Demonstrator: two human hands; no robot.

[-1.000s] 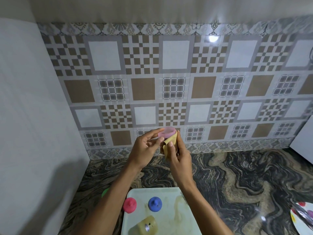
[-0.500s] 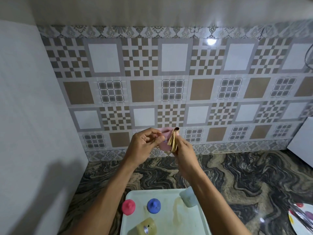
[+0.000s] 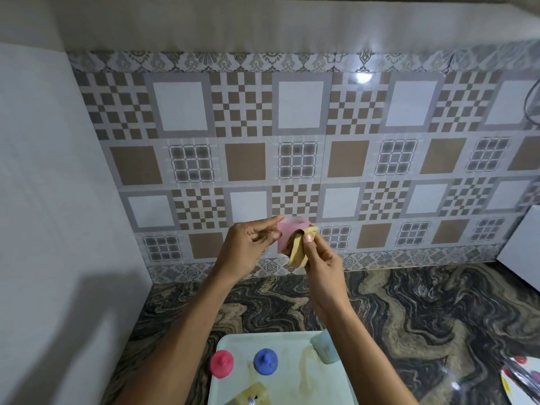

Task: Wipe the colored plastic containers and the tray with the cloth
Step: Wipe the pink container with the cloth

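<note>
My left hand (image 3: pixel 248 247) holds a small translucent pink container (image 3: pixel 287 233) up in front of the tiled wall, fingers pinching its left side. My right hand (image 3: pixel 320 258) grips a folded yellow-brown cloth (image 3: pixel 299 249) and presses it against the container's right side. Below, a white tray (image 3: pixel 292 375) lies on the marbled counter. On it stand a red lid with a knob (image 3: pixel 221 361), a blue lid with a knob (image 3: pixel 265 361), a pale blue container (image 3: pixel 325 349) partly behind my right forearm, and a yellowish container (image 3: pixel 251 396) at the bottom edge.
A dark marbled counter (image 3: pixel 423 317) runs to the right. A white wall (image 3: pixel 58 229) closes off the left side. A white plate with coloured spots and a metal utensil (image 3: pixel 520 378) sits at the right edge. A white panel (image 3: pixel 523 241) leans at far right.
The cloth has shifted from over the pink container's rim to its right side. The view tilted, revealing the pale blue container on the tray.
</note>
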